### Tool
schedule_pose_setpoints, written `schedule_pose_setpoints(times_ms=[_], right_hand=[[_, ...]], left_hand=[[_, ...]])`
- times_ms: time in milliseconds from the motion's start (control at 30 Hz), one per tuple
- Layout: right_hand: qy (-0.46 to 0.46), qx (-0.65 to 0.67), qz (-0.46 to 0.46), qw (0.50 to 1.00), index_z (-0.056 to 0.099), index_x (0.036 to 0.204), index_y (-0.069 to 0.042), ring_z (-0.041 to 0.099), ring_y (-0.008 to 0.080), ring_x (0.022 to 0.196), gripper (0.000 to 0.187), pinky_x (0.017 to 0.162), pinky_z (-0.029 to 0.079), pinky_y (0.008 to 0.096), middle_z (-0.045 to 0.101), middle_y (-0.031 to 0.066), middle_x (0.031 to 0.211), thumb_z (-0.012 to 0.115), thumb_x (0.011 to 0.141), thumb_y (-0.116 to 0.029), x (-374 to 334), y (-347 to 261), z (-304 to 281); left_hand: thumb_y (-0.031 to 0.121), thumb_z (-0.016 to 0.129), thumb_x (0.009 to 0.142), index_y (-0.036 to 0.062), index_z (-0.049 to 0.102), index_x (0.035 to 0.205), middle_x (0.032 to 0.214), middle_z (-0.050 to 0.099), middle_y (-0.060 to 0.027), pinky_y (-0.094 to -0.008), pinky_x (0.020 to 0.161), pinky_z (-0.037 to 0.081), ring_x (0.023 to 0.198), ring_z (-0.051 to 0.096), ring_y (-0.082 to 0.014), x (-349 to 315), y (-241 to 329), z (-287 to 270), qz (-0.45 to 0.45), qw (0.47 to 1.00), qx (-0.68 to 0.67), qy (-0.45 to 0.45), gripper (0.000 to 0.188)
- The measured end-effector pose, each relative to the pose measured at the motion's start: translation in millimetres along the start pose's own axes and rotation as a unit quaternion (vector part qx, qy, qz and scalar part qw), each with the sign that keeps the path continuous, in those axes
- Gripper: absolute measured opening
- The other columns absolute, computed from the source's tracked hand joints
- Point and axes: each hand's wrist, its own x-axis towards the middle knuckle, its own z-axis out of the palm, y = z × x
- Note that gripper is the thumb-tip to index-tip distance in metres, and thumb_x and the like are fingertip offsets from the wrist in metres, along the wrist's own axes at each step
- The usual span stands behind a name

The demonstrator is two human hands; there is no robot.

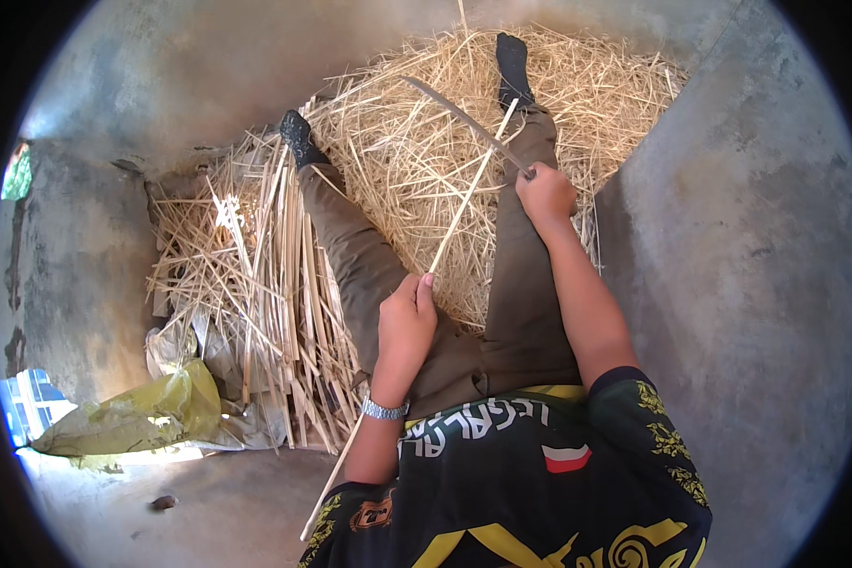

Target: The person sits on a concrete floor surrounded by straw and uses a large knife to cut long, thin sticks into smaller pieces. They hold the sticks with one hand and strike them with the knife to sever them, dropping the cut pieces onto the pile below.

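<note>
My left hand [408,317] is closed round a long, thin, pale bamboo strip [464,205]. The strip slants from beside my left elbow up to near my right foot. My right hand [546,196] grips the handle of a long, slightly curved knife [456,112], most of the handle hidden in my fist. Its dark blade points up and to the left, crossing the upper part of the strip. Whether blade and strip touch I cannot tell.
Loose shavings [407,142] pile up between and beyond my outstretched legs. On the left lies a bundle of bamboo strips [298,312], with a yellow plastic sack [161,414] near it. A grey concrete wall [738,246] stands close on my right, another [199,71] at the far side.
</note>
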Motion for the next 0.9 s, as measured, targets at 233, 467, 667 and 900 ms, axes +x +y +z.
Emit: schedule_pose_setpoints(times_ms=[233,467,667,900], right_hand=[[0.022,0.019,-0.182,0.983,0.077,0.091,-0.017,0.072,0.0313,0.073,0.019,0.065,0.054,0.046,0.074,0.0102,0.081,0.073,0.077,-0.03,-8,9,-25],[0.035,-0.04,-0.079,0.995,0.076,0.091,-0.013,0.072,0.0333,0.077,0.02,0.068,0.056,0.0454,0.073,0.0128,0.08,0.071,0.081,-0.03,11,16,-49],[0.052,0.008,-0.176,0.983,0.073,0.078,-0.012,0.071,0.0292,0.067,0.02,0.062,0.055,0.0415,0.072,0.0112,0.073,0.071,0.082,-0.031,15,42,-55],[0.097,0.014,-0.174,0.98,0.072,0.076,-0.01,0.069,0.0299,0.063,0.013,0.06,0.053,0.041,0.071,0.0108,0.07,0.073,0.076,-0.022,23,40,-54]], left_hand=[[0.024,0.056,0.103,-0.002,0.062,0.088,0.069,0.059,-0.0229,-0.0451,0.061,0.046,0.062,0.057,-0.0404,-3,10,-1,-0.03,0.998,-0.048,-0.025,0.031],[0.025,0.056,0.104,-0.0016,0.064,0.091,0.069,0.059,-0.0225,-0.0426,0.061,0.047,0.062,0.059,-0.039,-8,21,3,-0.018,0.997,-0.063,-0.028,0.031],[0.024,0.056,0.104,-0.0006,0.064,0.092,0.069,0.06,-0.024,-0.0443,0.057,0.046,0.062,0.059,-0.0433,-10,34,-7,-0.013,0.999,-0.048,-0.023,0.029],[0.022,0.056,0.103,0.0017,0.061,0.09,0.066,0.059,-0.0229,-0.0489,0.054,0.045,0.061,0.06,-0.0444,-9,37,-8,0.007,1.0,-0.016,-0.005,0.025]])
